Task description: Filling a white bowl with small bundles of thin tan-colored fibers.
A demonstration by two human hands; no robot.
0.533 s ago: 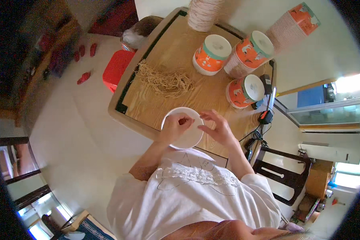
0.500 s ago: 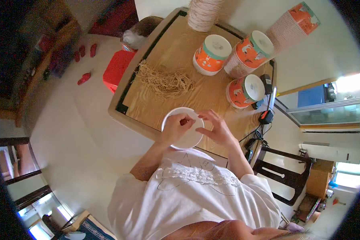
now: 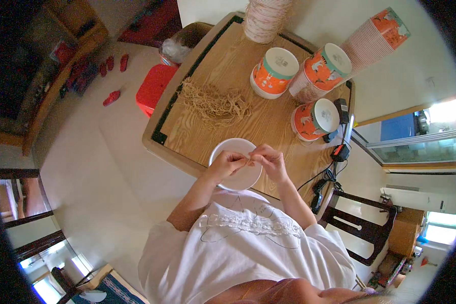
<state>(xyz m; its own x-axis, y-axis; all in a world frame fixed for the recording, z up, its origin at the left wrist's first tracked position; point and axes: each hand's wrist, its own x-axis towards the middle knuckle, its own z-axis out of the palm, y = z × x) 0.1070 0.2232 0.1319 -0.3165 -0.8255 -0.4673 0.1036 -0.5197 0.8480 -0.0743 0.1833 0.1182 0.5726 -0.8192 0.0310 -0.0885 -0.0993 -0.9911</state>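
Note:
Over a round white paper tub (image 3: 236,180) at the table's near edge, my two hands meet fingertip to fingertip. My left hand (image 3: 225,166) is closed in a pinch on the tub's left side. From the right, my right hand (image 3: 270,160) pinches too, its fingertips touching or almost touching the left ones. A thin tan bit seems to show between them, too small to make out. Beyond the tub lies a loose tangled heap of tan twine (image 3: 215,104).
Orange and green paper tubs stand upside down on the wooden table (image 3: 187,139): a single one (image 3: 273,73), a stack (image 3: 323,68) and another (image 3: 314,120). A tall stack (image 3: 266,20) rises behind. Black adapters and cables (image 3: 332,175) run along the right edge. A red stool (image 3: 154,86) stands left.
My right hand's spread fingers have closed into a pinch and come up against the left fingertips. The whole view has shifted slightly.

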